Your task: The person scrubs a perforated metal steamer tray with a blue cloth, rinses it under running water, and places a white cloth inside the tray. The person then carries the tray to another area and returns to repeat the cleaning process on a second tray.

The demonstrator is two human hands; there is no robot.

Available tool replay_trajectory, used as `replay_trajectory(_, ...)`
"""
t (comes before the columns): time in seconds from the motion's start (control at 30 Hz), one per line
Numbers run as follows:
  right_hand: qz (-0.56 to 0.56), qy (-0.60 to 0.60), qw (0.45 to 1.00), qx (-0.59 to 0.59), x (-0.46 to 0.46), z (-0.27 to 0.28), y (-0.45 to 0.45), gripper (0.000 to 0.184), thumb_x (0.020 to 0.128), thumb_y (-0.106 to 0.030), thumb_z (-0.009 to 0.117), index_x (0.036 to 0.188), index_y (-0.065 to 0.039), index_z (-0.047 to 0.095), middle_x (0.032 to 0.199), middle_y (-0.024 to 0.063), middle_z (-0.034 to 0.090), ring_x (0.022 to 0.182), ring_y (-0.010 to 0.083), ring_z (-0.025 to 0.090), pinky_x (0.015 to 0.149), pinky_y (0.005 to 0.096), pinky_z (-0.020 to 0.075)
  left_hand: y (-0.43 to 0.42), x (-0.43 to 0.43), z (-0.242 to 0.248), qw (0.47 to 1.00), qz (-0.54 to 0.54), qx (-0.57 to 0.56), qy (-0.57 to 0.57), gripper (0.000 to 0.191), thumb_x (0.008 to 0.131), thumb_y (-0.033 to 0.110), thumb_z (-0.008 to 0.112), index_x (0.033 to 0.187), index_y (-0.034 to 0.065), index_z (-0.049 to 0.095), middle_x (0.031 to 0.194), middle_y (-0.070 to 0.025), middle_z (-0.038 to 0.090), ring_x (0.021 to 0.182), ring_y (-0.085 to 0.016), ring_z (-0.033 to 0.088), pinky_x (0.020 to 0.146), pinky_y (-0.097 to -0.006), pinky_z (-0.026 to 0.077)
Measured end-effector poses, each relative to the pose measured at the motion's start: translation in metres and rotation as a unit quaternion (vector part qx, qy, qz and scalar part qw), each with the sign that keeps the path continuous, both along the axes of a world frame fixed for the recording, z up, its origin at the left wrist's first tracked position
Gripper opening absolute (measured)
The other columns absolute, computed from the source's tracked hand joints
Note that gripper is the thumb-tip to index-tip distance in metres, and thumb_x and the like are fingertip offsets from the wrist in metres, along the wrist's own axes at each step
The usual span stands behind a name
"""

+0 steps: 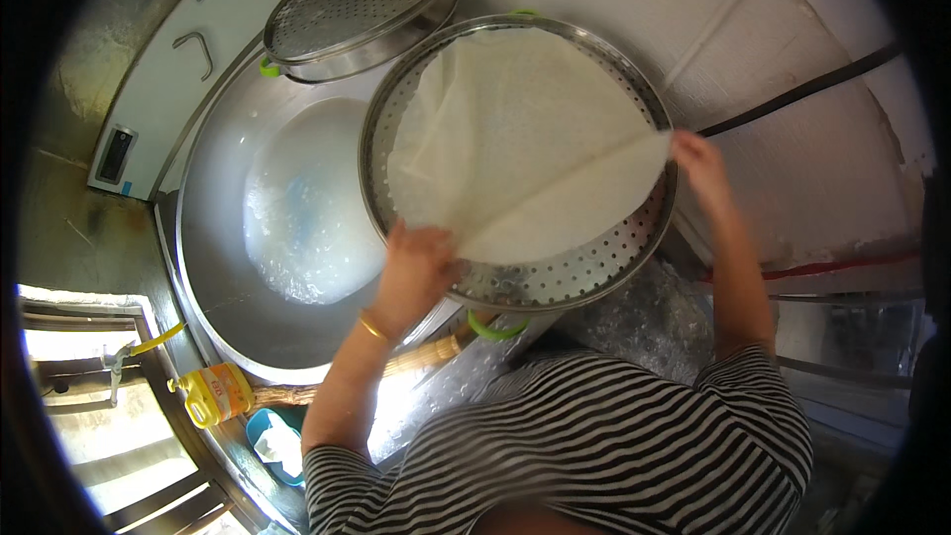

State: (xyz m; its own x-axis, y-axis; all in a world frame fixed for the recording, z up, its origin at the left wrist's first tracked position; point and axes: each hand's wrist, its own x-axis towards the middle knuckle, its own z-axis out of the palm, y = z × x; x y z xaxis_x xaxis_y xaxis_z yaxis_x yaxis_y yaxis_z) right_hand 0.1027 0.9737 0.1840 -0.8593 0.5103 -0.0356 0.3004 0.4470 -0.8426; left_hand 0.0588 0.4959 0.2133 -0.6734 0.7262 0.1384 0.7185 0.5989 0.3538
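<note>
A round, off-white steamer cloth [550,119] lies over most of a perforated metal steamer tray [572,279] with green handles. At the tray's right rim, my right hand [698,163] pinches the cloth's edge. My left hand [420,264] is at the near left rim with its fingers on the cloth's near edge; motion blurs the fingertips. A raised crease runs across the cloth between both hands. Folds show on the cloth's left side. Bare holes of the tray are visible along its near edge.
Left of the tray is a large metal wok [215,253] with cloudy, foamy water [319,200]. A second steamer tray [364,4] rests on its far rim. A yellow jug [215,394], a bamboo brush [423,357] and a blue container [260,427] lie near the wok's front.
</note>
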Motion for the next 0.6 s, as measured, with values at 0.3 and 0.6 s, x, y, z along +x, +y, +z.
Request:
replay_trajectory(0.3, 0.075, 0.095, 0.945, 0.304, 0.044, -0.012, -0.052, 0.032, 0.073, -0.008, 0.067, 0.105, -0.006, 0.066, 0.117, 0.0166, 0.06, 0.109, 0.0364, 0.055, 0.094, 0.0439, 0.0448, -0.004, -0.023, -0.019, 0.981, 0.109, 0.154, -0.037, 0.02, 0.08, 0.009, 0.069, 0.099, 0.0017, 0.068, 0.101, -0.0155, 0.068, 0.087, -0.03, 0.065, 0.079, -0.0362, 0.051)
replay_trajectory(0.6, 0.352, 0.061, 0.851, 0.386, 0.032, -0.031, -0.106, 0.017, 0.069, -0.006, 0.065, 0.086, -0.006, 0.062, 0.098, 0.0099, 0.061, 0.097, 0.031, 0.056, 0.079, 0.0433, 0.0473, 0.048, 0.02, -0.039, 0.992, -0.077, 0.076, -0.069, 0.024, 0.074, 0.007, 0.071, 0.098, 0.0051, 0.067, 0.091, -0.0109, 0.064, 0.091, -0.032, 0.06, 0.079, -0.0402, 0.051)
